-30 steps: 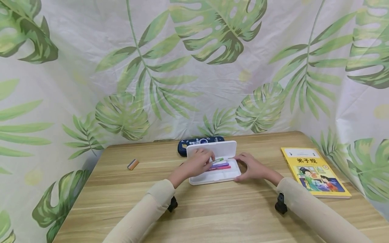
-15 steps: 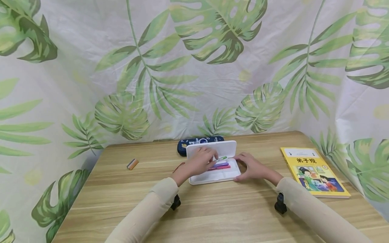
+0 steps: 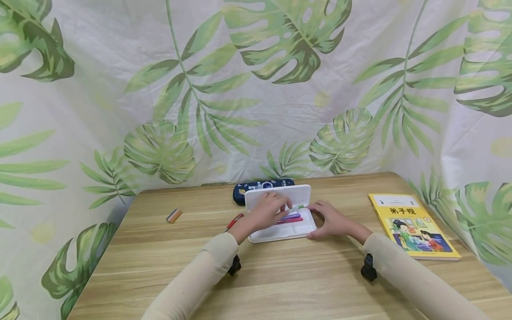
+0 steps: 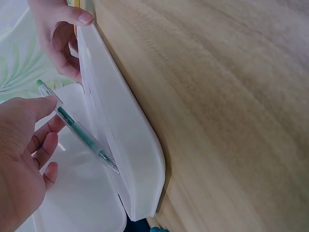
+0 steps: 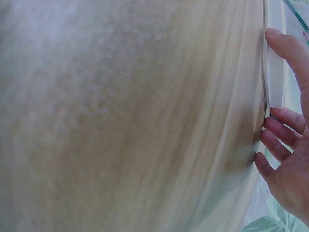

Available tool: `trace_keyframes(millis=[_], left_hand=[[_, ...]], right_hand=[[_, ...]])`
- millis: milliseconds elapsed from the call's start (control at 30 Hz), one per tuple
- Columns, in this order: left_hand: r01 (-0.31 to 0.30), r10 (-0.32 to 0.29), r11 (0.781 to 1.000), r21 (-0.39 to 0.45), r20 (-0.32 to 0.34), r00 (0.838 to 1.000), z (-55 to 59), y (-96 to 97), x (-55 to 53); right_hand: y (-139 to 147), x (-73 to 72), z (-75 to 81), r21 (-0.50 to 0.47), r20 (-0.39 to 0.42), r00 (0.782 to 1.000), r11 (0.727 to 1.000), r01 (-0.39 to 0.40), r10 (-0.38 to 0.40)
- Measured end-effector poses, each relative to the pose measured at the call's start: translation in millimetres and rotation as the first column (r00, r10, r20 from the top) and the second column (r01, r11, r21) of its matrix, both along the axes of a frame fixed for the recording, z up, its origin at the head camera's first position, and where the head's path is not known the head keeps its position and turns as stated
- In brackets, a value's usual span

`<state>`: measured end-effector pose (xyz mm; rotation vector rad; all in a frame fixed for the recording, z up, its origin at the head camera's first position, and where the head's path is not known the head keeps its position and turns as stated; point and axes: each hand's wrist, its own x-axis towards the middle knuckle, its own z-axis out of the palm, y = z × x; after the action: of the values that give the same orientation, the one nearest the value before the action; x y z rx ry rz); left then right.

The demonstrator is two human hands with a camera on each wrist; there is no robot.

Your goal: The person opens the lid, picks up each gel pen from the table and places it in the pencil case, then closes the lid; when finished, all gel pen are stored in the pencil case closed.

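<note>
Over an open white pencil case (image 3: 301, 227), my left hand (image 3: 265, 213) pinches a green gel pen (image 4: 77, 128) between thumb and fingers. The pen slants, and its tip end is down by the tray in the left wrist view. Inside the tray lie a purple pen (image 3: 292, 216) and a pink pen (image 3: 295, 220), partly hidden by the left hand. My right hand (image 3: 332, 221) grips the right end of the case, thumb at the front corner (image 5: 273, 34) and fingers toward the back. The raised lid (image 3: 298, 194) stands behind the tray.
A dark blue patterned pencil case (image 3: 240, 195) sits behind the white one. A slim red pen-shaped object (image 3: 234, 221) lies left of my left wrist. Farther left is a small striped eraser-like block (image 3: 174, 216). At the right lies a yellow book (image 3: 416, 226).
My left hand has shifted slightly right, carrying the green pen toward the right end of the case. More of the red object shows beside the wrist. The right hand stays in place.
</note>
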<state>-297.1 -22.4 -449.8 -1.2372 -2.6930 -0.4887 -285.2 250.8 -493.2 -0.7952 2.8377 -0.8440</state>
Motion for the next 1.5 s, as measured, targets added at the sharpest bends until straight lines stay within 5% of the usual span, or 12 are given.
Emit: trace_keyframes(millis=[333,1067,1500], left_hand=[[0.008,-0.007,1.0,-0.01,0.021,1.0,-2.9,4.2,-2.8],[0.019,-0.033,0.993,-0.117,-0.12,0.992,-14.9,11.0,-2.3],[-0.002,-0.014,0.993,-0.118,-0.136,0.991,-18.5,8.3,-1.5]], right_hand=[[-0.2,0.9,0.8,0.0,0.001,1.0,1.0,0.004,-0.004],[-0.8,2.9,3.8,-0.003,0.031,0.999,1.0,0.015,-0.015],[-0.2,2.3,3.5,-0.014,0.007,1.0,1.0,-0.001,0.001]])
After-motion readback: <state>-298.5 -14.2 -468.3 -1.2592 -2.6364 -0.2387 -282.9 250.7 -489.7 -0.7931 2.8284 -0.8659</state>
